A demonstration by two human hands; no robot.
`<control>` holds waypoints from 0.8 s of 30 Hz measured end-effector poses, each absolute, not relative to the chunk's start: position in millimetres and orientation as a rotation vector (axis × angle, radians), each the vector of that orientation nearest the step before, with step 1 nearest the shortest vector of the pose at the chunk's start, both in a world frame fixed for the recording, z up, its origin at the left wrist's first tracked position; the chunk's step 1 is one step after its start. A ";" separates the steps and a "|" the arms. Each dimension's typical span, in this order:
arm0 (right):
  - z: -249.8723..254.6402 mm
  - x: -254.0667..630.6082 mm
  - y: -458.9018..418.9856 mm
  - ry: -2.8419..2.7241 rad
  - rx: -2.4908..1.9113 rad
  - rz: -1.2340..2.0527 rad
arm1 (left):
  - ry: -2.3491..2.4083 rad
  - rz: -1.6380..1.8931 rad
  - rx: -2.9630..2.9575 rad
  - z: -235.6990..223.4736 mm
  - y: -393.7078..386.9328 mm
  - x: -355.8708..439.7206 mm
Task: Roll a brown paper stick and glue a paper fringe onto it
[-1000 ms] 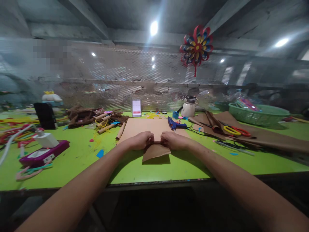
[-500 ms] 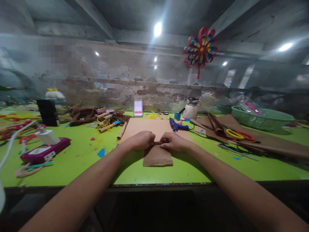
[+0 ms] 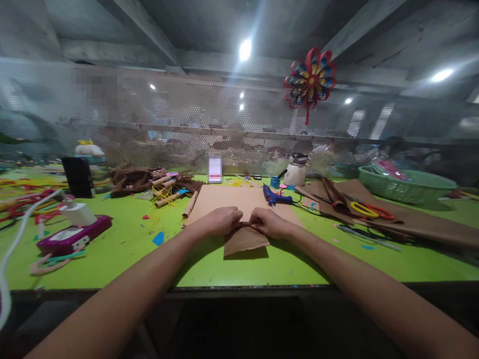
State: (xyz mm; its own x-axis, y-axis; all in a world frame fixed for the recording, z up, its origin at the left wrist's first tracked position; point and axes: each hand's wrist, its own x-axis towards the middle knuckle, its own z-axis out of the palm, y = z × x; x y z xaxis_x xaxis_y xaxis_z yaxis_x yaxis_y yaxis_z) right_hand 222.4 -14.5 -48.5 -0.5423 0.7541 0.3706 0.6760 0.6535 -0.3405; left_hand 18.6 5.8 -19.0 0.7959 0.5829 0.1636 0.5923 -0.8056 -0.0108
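Observation:
My left hand (image 3: 220,221) and my right hand (image 3: 270,223) sit side by side on a green table (image 3: 112,259), both pinched on the far edge of a small brown paper piece (image 3: 247,241). The edge between my thumbs looks rolled into a thin tube. The near part of the piece is lifted slightly off the table. A larger brown paper sheet (image 3: 232,197) lies flat just behind my hands.
A blue glue gun (image 3: 273,195) lies behind my right hand. Yellow and red scissors (image 3: 368,209) rest on brown sheets at right, near a green basket (image 3: 406,183). Rolled paper sticks (image 3: 168,192), a purple device (image 3: 73,235) and a charger lie left. A phone (image 3: 214,169) stands at the back.
The paper's near flap dropped flat half a second ago and has lifted again now. Both hands stay pinched at its far edge, rolling it.

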 end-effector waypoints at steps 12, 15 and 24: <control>-40.7 225.6 -21.5 -2.467 -1.195 0.161 | -1.006 -0.130 -2.936 -13.5 4.5 14.1; -37.2 225.6 -27.8 -2.498 -1.164 0.092 | -1.045 -0.118 -2.907 -8.9 -1.4 14.5; -26.4 225.3 -36.9 -2.618 -1.141 0.077 | -0.983 -0.095 -2.933 -5.6 -1.6 9.2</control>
